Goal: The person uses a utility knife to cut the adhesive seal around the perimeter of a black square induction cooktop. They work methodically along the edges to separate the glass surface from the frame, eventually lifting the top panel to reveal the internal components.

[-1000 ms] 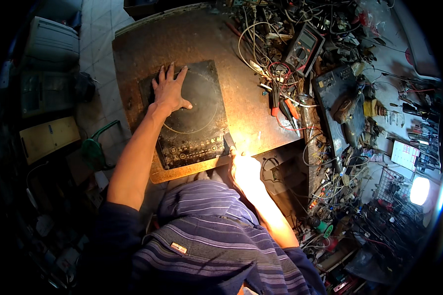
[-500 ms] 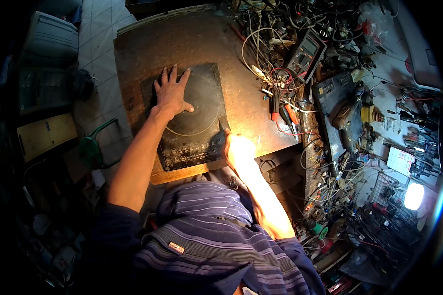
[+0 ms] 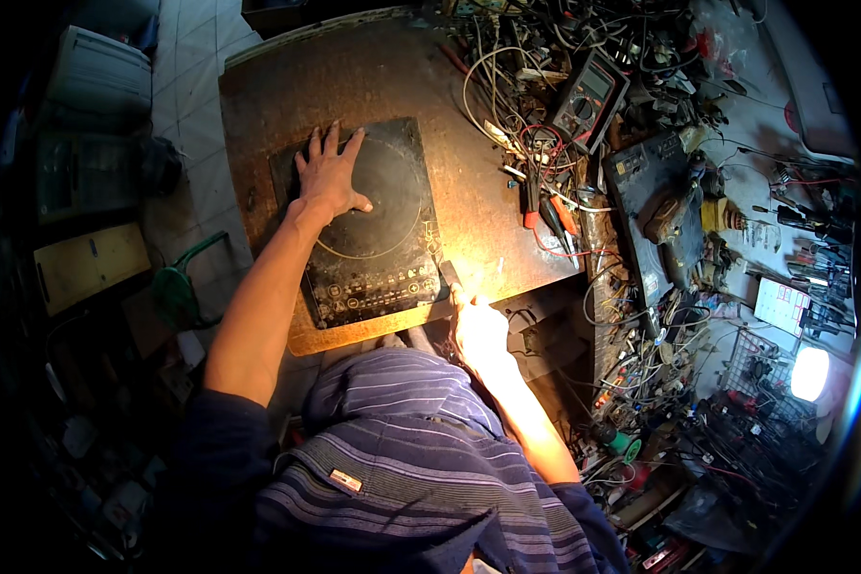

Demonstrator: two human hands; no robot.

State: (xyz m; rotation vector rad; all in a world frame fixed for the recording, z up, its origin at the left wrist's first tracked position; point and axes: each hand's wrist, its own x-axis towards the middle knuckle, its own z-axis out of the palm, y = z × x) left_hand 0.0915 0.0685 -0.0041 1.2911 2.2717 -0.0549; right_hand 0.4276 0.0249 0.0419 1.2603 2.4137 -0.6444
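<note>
The left hand [image 3: 330, 184] is resting open, fingers splayed, on the cooktop [image 3: 385, 236], which is lying on the tabletop [image 3: 354, 72]; the right hand [image 3: 480, 330] is gripping a blade [image 3: 450, 275]. The cooktop's looking stiff, probably brittle; opposite edges are offering safest hold.

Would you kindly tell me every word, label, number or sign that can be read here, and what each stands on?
None reads clearly enough to quote.
Black panel under the left hand: pale symbols, too small.
Multimeter: display and dial marks, too small.
Second black panel: pale marks, too small.
White sheet: print, too blurred.
Garment patch: too small.
</note>
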